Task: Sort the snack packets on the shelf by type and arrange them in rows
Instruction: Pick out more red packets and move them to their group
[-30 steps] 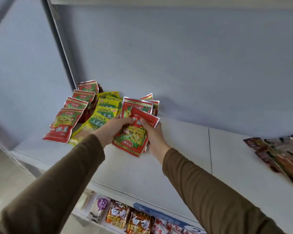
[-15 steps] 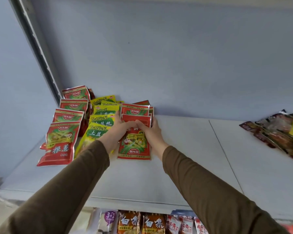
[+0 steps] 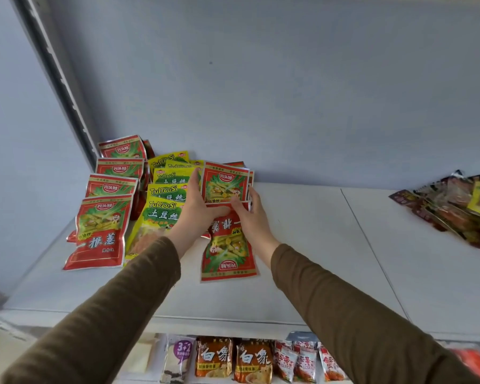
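White shelf (image 3: 302, 245) against a pale blue-grey back wall (image 3: 288, 92); metal upright (image 3: 58, 79) at far left.

Left end of shelf: three overlapping rows of snack packets. Left row of red packets (image 3: 100, 231), four showing, front one reading "一根葱" under a red oval logo. Middle row of yellow packets (image 3: 161, 209) printed "TuDouSi" and "土豆丝". Third row red again: upright red packet (image 3: 225, 184) at rear, same oval logo, and in front an upside-down red packet (image 3: 227, 250) lying flat, print inverted.

Left hand (image 3: 197, 212) and right hand (image 3: 250, 217) meeting over the seam between those two red packets; fingers curled, thumbs on top, pinching the upside-down packet's far edge. Brown sleeves on both arms.

Right end of shelf: loose, blurred heap of dark brown and yellow packets (image 3: 455, 209), writing unreadable.

Lower shelf (image 3: 219, 325) below: purple-white pack marked "3+2" (image 3: 179, 356), two orange packs reading "白象" (image 3: 233, 358), red-white packets (image 3: 302, 361) beside them.
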